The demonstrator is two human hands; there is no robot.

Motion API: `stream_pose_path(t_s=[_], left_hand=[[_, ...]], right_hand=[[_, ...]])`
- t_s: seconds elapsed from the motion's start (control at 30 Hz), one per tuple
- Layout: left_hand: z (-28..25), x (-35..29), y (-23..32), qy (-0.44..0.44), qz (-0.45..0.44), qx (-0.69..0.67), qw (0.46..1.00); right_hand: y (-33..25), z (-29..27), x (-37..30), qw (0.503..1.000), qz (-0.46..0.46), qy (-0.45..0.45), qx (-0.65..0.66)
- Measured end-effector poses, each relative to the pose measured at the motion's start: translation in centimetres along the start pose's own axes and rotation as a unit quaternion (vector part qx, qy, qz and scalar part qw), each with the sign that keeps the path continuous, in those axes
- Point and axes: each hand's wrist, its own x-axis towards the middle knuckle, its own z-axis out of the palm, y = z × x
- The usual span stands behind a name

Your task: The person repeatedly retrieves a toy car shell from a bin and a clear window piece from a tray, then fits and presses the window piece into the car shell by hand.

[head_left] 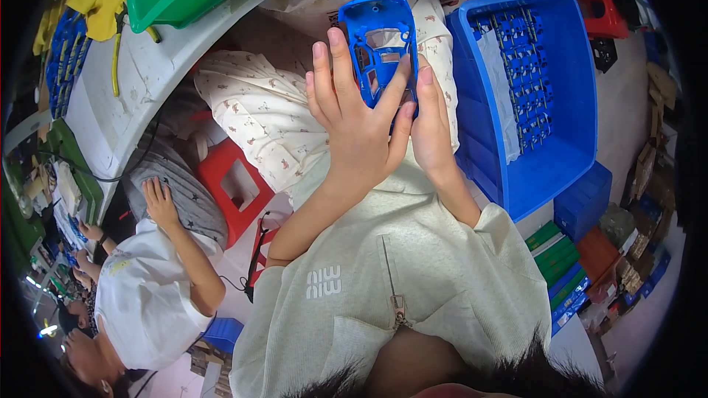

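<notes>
A blue plastic toy car body shell (377,15) with window openings is held up over my lap, its hollow frame facing me. My right hand (435,136) grips the shell along its lower right edge, with the thumb on the near side and the other fingers mostly hidden behind. My left hand (358,121) lies across the lower left part of the shell. Its fingers are stretched out and spread, and the index fingertip touches the shell near the openings. The left thumb reaches toward my right thumb.
To the right stands a large blue bin (571,103) with rows of blue and black parts along one side. A red stool (236,188) is at left, beside a seated person in a white shirt (151,302). A white table (125,96) bears a green tray (184,0).
</notes>
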Motion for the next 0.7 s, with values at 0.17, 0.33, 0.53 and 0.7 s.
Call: stream_pose_path(t_s=[0.17,0.33,0.53,0.7], left_hand=[[0.3,-0.1,-0.4,0.046,0.008,-0.085,0.995],[0.5,-0.4,-0.7,0.039,-0.046,-0.268,0.961],[-1.8,-1.0,-2.1,0.050,-0.280,-0.441,0.852],[-9.5,-1.0,-9.0,0.217,-0.350,-0.235,0.880]], right_hand=[[0.2,-0.3,-0.4,0.999,0.032,-0.015,0.012],[1.8,-0.3,-0.3,0.999,0.007,-0.046,0.026],[1.6,0.7,-1.7,0.969,-0.127,-0.183,-0.105],[2.4,-1.9,-1.5,0.985,-0.085,-0.134,-0.061]])
